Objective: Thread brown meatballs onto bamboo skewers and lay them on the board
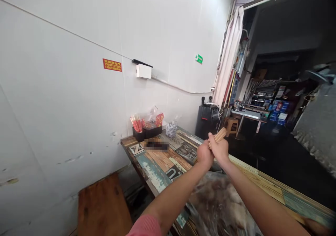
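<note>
My left hand [204,154] and my right hand [219,149] come together above the table, both closed around a bundle of thin wooden sticks [221,134]. The top ends of the bundle stick out past my right hand, pointing up and away to the right. Whether they are skewers or chopsticks I cannot tell. Below my forearms lies a large clear plastic bag [220,204] with brownish and pale contents that I cannot make out. My arms cover part of it.
The patterned wooden table [157,161] meets the white wall. At its far end stand a black caddy [153,131] with red-wrapped chopsticks [137,123] and a clear container [171,129]. A brown bench [105,208] is at left; a black speaker [206,120] stands beyond the table.
</note>
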{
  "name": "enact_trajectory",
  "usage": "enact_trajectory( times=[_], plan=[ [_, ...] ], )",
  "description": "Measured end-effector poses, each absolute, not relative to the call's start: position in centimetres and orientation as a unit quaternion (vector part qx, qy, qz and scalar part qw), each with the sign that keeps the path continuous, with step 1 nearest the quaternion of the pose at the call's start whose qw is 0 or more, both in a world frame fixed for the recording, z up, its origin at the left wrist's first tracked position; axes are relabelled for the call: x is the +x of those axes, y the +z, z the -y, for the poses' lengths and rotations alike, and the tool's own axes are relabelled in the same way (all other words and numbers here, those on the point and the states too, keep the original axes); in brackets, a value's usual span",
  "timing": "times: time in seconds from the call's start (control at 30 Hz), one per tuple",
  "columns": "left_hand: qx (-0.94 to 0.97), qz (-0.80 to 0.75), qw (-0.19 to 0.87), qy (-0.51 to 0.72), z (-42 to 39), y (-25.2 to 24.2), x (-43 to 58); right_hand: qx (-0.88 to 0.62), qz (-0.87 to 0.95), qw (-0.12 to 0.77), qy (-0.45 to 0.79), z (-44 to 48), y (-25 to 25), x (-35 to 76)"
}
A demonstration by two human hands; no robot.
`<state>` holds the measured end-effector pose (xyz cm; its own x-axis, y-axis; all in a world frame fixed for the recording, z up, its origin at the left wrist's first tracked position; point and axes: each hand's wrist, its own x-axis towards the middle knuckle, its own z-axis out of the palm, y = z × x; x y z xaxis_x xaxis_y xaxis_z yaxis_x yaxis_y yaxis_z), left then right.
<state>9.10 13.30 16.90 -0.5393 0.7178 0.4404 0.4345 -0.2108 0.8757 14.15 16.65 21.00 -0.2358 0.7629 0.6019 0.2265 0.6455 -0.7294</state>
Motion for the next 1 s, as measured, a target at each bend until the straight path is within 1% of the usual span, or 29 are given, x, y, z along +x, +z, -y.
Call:
enact_trajectory(
  times=[0.07,0.13,0.27,0.37,0.47,0.53,0.6,0.63,0.67,0.77,0.83,1.0],
  plan=[
    [0.418,-0.662,0.042,0.621,-12.3,16.0,6.2,-0.326,0.769,0.489,0.25,-16.3,20.4,10.8],
    [0.39,-0.687,0.013,0.613,-11.6,14.3,3.8,-0.33,0.79,0.454,0.246,-16.1,19.0,8.0],
    [0.348,-0.699,0.055,0.623,-10.8,9.5,0.8,-0.331,0.827,0.376,0.254,-15.5,15.1,4.7],
    [0.371,-0.654,0.051,0.657,-10.7,6.7,-0.3,-0.299,0.848,0.35,0.263,-14.8,14.1,4.2],
    [0.35,-0.662,0.022,0.663,-10.8,5.7,-1.0,-0.265,0.847,0.385,0.253,-14.2,16.0,4.2],
    [0.316,-0.688,-0.001,0.653,-11.1,5.5,-1.2,-0.242,0.83,0.445,0.231,-14.0,18.4,4.3],
    [0.304,-0.698,-0.018,0.649,-11.4,5.4,-1.4,-0.191,0.827,0.501,0.168,-13.7,20.5,4.2],
    [0.304,-0.698,-0.026,0.648,-11.6,5.3,-1.4,-0.163,0.835,0.51,0.122,-13.5,21.3,4.2],
    [0.306,-0.698,-0.031,0.646,-11.6,5.2,-1.4,-0.138,0.851,0.501,0.069,-13.3,21.8,4.1],
    [0.311,-0.695,-0.035,0.648,-11.7,5.0,-1.3,-0.108,0.901,0.417,-0.047,-12.8,22.1,3.8],
    [0.313,-0.689,-0.032,0.653,-11.6,5.1,-1.2,-0.105,0.915,0.384,-0.071,-12.6,21.8,3.6],
    [0.324,-0.679,-0.008,0.658,-11.3,5.5,-1.2,-0.114,0.923,0.36,-0.076,-12.9,21.6,3.4]
  ],
)
